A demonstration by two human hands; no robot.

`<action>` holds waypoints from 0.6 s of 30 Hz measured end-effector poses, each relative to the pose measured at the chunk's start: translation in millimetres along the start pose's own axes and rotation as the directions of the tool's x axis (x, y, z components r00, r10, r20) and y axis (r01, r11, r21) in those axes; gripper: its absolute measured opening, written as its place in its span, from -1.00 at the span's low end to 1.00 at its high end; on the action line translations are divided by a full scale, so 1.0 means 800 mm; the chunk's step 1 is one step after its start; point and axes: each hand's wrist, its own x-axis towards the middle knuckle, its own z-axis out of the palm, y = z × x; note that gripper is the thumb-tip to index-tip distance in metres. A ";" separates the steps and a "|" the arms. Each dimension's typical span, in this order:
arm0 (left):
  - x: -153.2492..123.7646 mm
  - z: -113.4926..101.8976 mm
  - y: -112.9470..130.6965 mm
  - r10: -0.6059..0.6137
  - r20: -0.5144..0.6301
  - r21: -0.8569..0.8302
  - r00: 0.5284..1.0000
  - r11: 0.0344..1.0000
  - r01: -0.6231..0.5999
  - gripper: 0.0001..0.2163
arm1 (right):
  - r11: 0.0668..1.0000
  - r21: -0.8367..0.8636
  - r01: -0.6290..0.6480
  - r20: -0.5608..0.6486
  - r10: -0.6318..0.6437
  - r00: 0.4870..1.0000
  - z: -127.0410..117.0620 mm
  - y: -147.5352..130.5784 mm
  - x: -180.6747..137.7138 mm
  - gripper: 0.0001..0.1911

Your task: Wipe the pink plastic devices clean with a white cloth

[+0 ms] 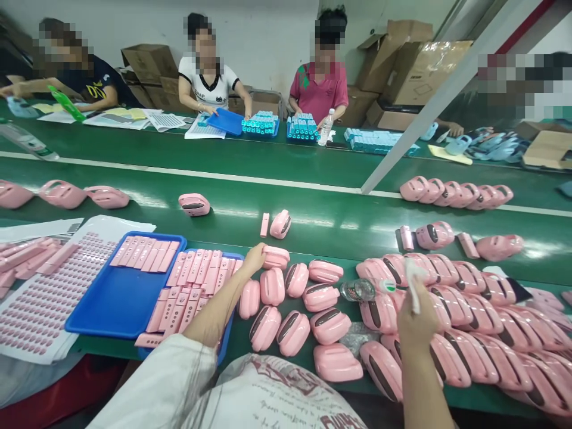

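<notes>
My left hand reaches forward and closes its fingers on a pink plastic shell at the far edge of a cluster of pink shells. My right hand is raised over a large pile of pink shells and pinches a small white cloth or wipe upright. A clear plastic bottle lies on its side between the cluster and the pile.
Blue trays hold rows of flat pink strips. White sheets with pink stickers lie at left. Loose pink shells sit on the green conveyor belt. Across it, three people work beside blue parts and cardboard boxes.
</notes>
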 end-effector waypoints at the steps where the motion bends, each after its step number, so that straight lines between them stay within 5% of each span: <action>1: 0.000 -0.003 0.004 -0.010 -0.029 -0.005 1.000 1.000 0.009 -0.65 | 0.997 -0.023 0.079 0.110 -0.076 0.991 0.005 0.011 0.001 -0.53; 5: -0.015 -0.038 0.016 -0.009 -0.171 -0.074 0.985 0.997 -0.004 -0.65 | 0.976 -0.035 0.213 0.251 -0.198 0.947 0.019 0.042 -0.004 -0.55; 11: -0.077 -0.097 0.033 0.054 -0.277 -0.314 0.959 0.939 -0.144 -0.69 | 0.973 0.071 0.220 0.341 -0.231 0.911 0.021 0.047 -0.004 -0.60; 14: -0.123 -0.086 0.041 0.051 -0.137 -0.658 0.989 0.742 -0.130 -0.79 | 0.970 0.146 0.196 0.284 -0.231 0.931 0.033 0.048 -0.003 -0.60; 16: -0.157 -0.062 0.044 0.066 0.053 -0.815 0.996 0.579 0.004 -0.80 | 0.968 0.158 0.194 0.148 -0.218 0.965 0.040 0.050 -0.001 -0.62; 18: -0.189 -0.029 0.044 0.092 0.247 -0.833 0.965 0.528 0.163 -0.79 | 0.971 0.131 0.199 -0.037 -0.196 0.980 0.040 0.049 0.003 -0.61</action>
